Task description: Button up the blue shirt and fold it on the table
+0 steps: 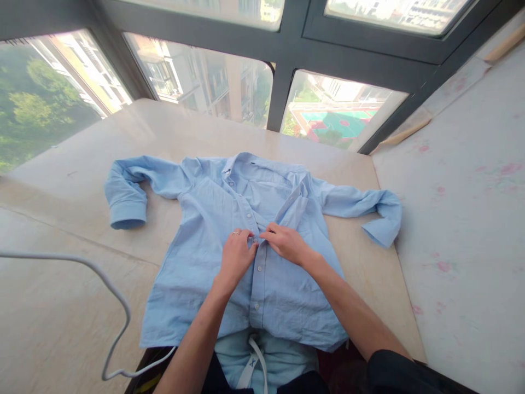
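A light blue button-up shirt [205, 219] lies front side up, its collar away from me and its sleeves spread to both sides. The upper front is open, and below my hands the two front edges overlap along the button strip. My left hand [238, 257], with a ring on one finger, pinches the front edge beside a button at mid-chest. Just to its right, my right hand [287, 243] pinches the other front edge, fingertips close to the left ones. The fingers partly hide the button and any buttonhole there. Lower down, white buttons [259, 268] show on the strip.
The shirt rests on a beige stone-like ledge [74, 191] with a seam at left. A white cable [110, 284] curves across the lower left. Dark-framed windows [283, 82] stand behind, and a flower-patterned wall [463, 219] bounds the right side.
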A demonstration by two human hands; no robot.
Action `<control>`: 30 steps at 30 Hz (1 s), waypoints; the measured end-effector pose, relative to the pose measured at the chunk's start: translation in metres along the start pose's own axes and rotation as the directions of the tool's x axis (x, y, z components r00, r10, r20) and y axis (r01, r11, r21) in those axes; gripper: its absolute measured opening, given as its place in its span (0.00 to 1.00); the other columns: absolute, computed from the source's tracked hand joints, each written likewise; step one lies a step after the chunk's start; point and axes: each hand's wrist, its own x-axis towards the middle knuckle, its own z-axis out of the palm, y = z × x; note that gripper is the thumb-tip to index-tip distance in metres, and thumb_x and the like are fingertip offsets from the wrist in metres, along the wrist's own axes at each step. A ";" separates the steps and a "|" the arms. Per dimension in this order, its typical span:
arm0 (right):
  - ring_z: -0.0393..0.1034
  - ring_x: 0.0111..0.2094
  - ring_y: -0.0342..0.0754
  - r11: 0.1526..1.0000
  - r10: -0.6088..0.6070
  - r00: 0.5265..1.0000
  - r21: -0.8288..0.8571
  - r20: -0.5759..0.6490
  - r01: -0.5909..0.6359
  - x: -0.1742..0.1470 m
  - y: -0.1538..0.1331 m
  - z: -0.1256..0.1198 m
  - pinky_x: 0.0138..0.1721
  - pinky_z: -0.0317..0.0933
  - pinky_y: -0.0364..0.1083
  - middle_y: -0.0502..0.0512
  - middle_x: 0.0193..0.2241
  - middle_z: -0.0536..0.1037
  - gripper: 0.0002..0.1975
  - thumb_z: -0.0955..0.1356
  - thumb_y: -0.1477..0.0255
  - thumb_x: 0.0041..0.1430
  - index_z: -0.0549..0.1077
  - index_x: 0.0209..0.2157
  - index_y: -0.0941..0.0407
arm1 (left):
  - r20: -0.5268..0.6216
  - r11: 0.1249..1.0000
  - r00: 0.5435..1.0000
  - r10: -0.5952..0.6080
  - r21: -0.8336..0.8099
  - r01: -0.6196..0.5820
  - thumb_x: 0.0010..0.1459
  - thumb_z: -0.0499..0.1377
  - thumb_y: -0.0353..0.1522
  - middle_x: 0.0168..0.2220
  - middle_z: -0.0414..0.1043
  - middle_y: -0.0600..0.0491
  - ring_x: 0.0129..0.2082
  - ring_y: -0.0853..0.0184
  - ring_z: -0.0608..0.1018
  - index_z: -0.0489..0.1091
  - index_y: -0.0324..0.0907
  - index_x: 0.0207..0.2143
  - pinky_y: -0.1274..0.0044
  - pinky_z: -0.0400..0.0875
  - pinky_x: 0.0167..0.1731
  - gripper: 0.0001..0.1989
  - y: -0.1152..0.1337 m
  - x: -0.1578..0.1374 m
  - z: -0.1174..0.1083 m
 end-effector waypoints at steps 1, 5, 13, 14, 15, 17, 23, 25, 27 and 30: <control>0.69 0.35 0.45 0.999 -0.038 0.998 -0.007 -0.059 0.037 -0.002 0.003 0.001 0.35 0.60 0.42 0.55 0.38 0.73 0.10 0.64 0.80 0.63 0.75 0.41 0.56 | 0.008 1.000 1.000 0.001 0.012 -0.001 0.59 0.63 0.31 0.44 0.71 0.46 0.45 0.60 0.73 0.73 0.36 0.45 0.71 0.66 0.49 0.12 0.001 -0.001 0.000; 0.69 0.35 0.45 0.987 -0.143 0.941 0.020 -0.306 0.156 -0.011 0.008 0.005 0.37 0.61 0.43 0.55 0.35 0.74 0.07 0.64 0.79 0.65 0.72 0.35 0.58 | 0.038 0.999 0.999 0.003 0.038 -0.004 0.60 0.62 0.31 0.43 0.72 0.47 0.44 0.61 0.73 0.75 0.39 0.46 0.73 0.65 0.47 0.11 0.006 -0.002 0.000; 0.72 0.39 0.44 0.967 -0.219 0.875 0.021 -0.432 0.253 -0.002 0.005 0.010 0.39 0.65 0.42 0.56 0.38 0.77 0.07 0.61 0.79 0.67 0.69 0.37 0.57 | 0.019 0.995 0.999 0.041 0.091 -0.042 0.65 0.54 0.28 0.38 0.74 0.49 0.41 0.61 0.74 0.75 0.39 0.38 0.73 0.62 0.40 0.09 0.006 0.002 0.006; 0.72 0.39 0.44 0.966 -0.231 0.874 0.010 -0.427 0.260 -0.001 0.006 0.013 0.39 0.66 0.42 0.56 0.38 0.77 0.08 0.61 0.80 0.67 0.69 0.37 0.57 | 0.015 0.996 0.999 0.035 0.077 -0.036 0.65 0.54 0.27 0.37 0.74 0.50 0.40 0.62 0.73 0.74 0.39 0.37 0.73 0.61 0.39 0.09 0.005 0.002 0.007; 0.72 0.39 0.44 0.963 -0.246 0.873 -0.003 -0.421 0.270 -0.001 0.007 0.015 0.38 0.66 0.42 0.56 0.39 0.77 0.08 0.61 0.80 0.67 0.69 0.37 0.57 | 0.014 0.998 1.000 0.025 0.053 -0.026 0.64 0.54 0.27 0.37 0.74 0.50 0.40 0.62 0.73 0.74 0.39 0.35 0.73 0.61 0.38 0.09 0.005 0.003 0.007; 0.73 0.40 0.45 0.956 -0.276 0.868 -0.027 -0.413 0.291 -0.002 0.009 0.021 0.38 0.67 0.43 0.57 0.40 0.77 0.07 0.61 0.80 0.66 0.69 0.37 0.57 | 0.021 1.000 1.000 0.001 -0.015 -0.001 0.63 0.54 0.26 0.36 0.74 0.50 0.39 0.62 0.73 0.73 0.39 0.34 0.74 0.60 0.38 0.09 0.004 0.004 0.006; 0.73 0.40 0.47 0.945 -0.321 0.844 -0.089 -0.431 0.314 -0.008 0.013 0.031 0.38 0.69 0.44 0.60 0.41 0.77 0.04 0.63 0.79 0.64 0.69 0.37 0.58 | 0.143 0.945 0.988 -0.052 -0.313 0.095 0.59 0.55 0.25 0.31 0.74 0.53 0.34 0.66 0.73 0.71 0.38 0.30 0.76 0.61 0.36 0.07 0.008 0.009 -0.003; 0.73 0.40 0.47 0.943 -0.329 0.835 -0.116 -0.441 0.311 -0.009 0.013 0.030 0.39 0.69 0.44 0.60 0.41 0.77 0.05 0.63 0.79 0.65 0.69 0.38 0.58 | 0.189 0.896 0.980 -0.066 -0.420 0.141 0.58 0.55 0.27 0.29 0.74 0.54 0.31 0.68 0.73 0.72 0.38 0.30 0.77 0.62 0.34 0.06 0.010 0.012 -0.005; 0.73 0.41 0.47 0.939 -0.342 0.824 -0.134 -0.452 0.316 -0.010 0.013 0.029 0.40 0.70 0.44 0.60 0.41 0.77 0.06 0.63 0.80 0.66 0.70 0.40 0.58 | 0.215 0.846 0.974 -0.076 -0.503 0.177 0.57 0.57 0.29 0.28 0.74 0.54 0.29 0.69 0.73 0.73 0.37 0.30 0.78 0.63 0.32 0.06 0.010 0.015 -0.006; 0.74 0.42 0.48 0.932 -0.361 0.802 -0.144 -0.475 0.334 -0.011 0.013 0.028 0.42 0.70 0.45 0.62 0.42 0.76 0.06 0.64 0.81 0.65 0.70 0.42 0.59 | 0.233 0.779 0.970 -0.068 -0.596 0.198 0.55 0.58 0.32 0.28 0.74 0.54 0.28 0.70 0.72 0.74 0.36 0.31 0.79 0.64 0.30 0.08 0.007 0.018 -0.005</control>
